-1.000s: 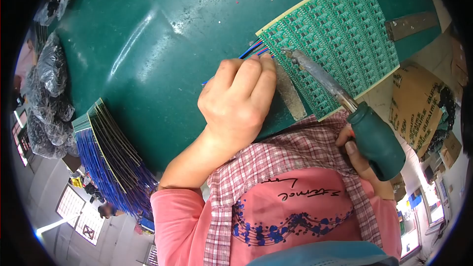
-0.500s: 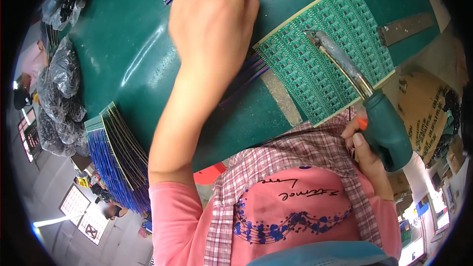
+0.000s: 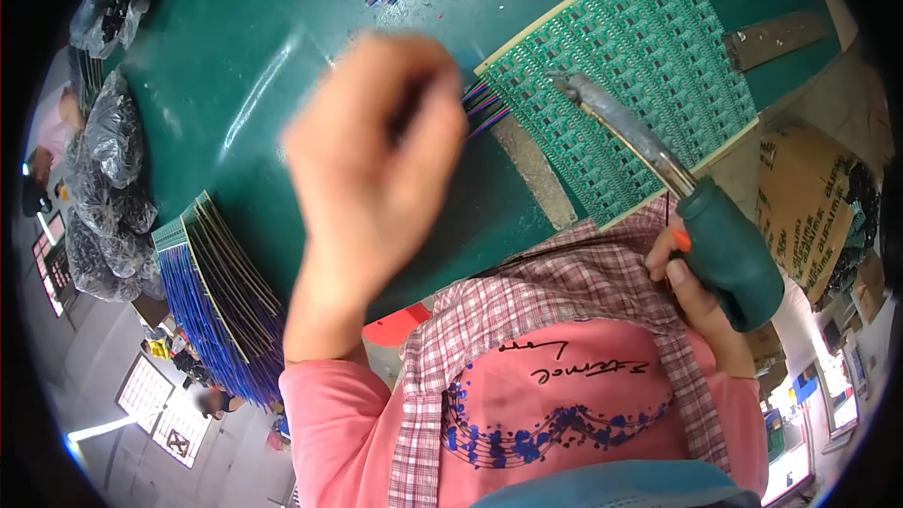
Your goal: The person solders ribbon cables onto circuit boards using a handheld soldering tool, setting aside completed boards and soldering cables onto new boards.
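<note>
Right hand (image 3: 694, 293): clamped on soldering iron (image 3: 632, 134) handle (image 3: 732, 249), likely avoiding heat; tip toward half-past-ten. Left hand (image 3: 362, 160): apart, blurred, grip unclear.

Green-topped worktable (image 3: 226, 47), glossy, glare patches on surface. Lower left: pale gray room surface (image 3: 71, 367), wall or floor unclear; barred windows (image 3: 177, 437), bright; white tube light (image 3: 111, 425) beside them. Red-framed window (image 3: 49, 268) farther left. Lower right: glaring window or opening (image 3: 785, 456), type unclear. Printed cardboard box (image 3: 800, 216) past table's right side. Edges dark, fisheye-curved.
</note>
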Demonstrator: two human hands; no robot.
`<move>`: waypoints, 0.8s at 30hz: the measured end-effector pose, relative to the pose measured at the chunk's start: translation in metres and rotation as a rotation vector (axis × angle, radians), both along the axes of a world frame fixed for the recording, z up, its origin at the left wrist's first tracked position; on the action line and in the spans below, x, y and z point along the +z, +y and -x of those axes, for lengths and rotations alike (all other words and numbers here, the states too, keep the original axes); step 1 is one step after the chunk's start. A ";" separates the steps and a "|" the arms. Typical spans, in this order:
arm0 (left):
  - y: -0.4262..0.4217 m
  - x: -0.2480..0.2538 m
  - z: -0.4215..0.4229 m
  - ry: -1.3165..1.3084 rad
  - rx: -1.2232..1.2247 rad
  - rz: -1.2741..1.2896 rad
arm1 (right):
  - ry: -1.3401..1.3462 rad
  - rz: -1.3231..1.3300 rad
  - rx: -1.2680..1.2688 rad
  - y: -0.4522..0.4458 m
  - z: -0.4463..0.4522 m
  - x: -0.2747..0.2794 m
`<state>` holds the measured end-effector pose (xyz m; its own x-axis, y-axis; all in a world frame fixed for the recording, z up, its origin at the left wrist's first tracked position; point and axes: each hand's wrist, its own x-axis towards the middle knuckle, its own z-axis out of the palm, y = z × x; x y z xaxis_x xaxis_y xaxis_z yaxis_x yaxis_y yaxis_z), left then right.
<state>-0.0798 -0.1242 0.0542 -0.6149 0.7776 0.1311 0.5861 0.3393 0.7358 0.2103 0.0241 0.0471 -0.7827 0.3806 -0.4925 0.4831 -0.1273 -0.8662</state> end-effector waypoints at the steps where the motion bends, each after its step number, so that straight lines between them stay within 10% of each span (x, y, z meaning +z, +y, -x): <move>1: -0.008 -0.005 -0.013 0.029 -0.062 0.076 | 0.000 -0.020 0.036 -0.001 -0.002 -0.005; 10: -0.014 -0.057 -0.052 0.580 -0.094 -0.007 | -0.231 -0.372 0.362 0.000 -0.002 0.001; 24: -0.014 -0.056 -0.052 0.587 -0.107 0.003 | -0.158 -0.516 0.333 -0.009 -0.013 -0.012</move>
<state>-0.0278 -0.1379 -0.0014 -0.3585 0.8322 0.4230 0.9255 0.2575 0.2778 0.2237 0.0152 0.0350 -0.8327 0.3486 -0.4301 0.5522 0.4664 -0.6911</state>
